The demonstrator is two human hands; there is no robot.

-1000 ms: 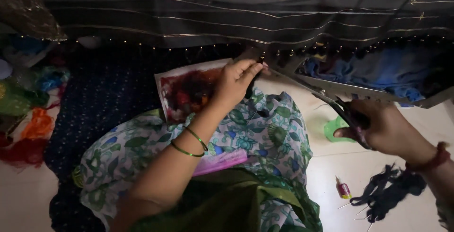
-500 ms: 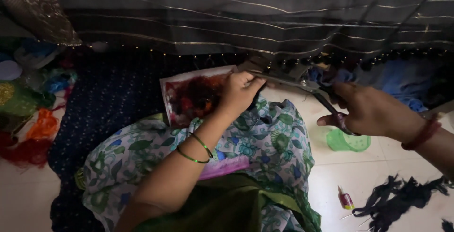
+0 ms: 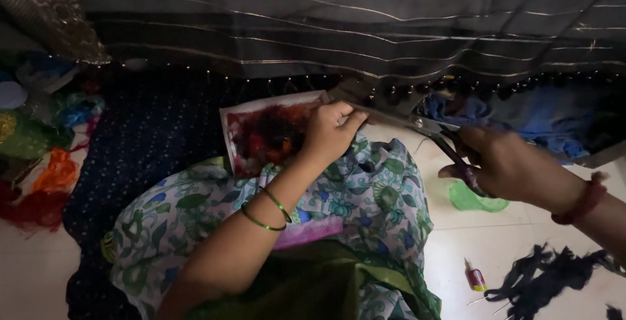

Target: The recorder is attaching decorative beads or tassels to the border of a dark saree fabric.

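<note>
While the left hand (image 3: 328,134) pinches the edge of the dark striped cloth (image 3: 365,27) above the knee, the right hand (image 3: 505,167) has its fingers closed through the scissors (image 3: 417,124), blades at that edge. How much is already cut, I cannot tell.

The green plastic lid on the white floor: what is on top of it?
The right hand, holding dark-handled scissors, is above the green plastic lid and hides its upper part; whether anything lies there cannot be seen.
</note>
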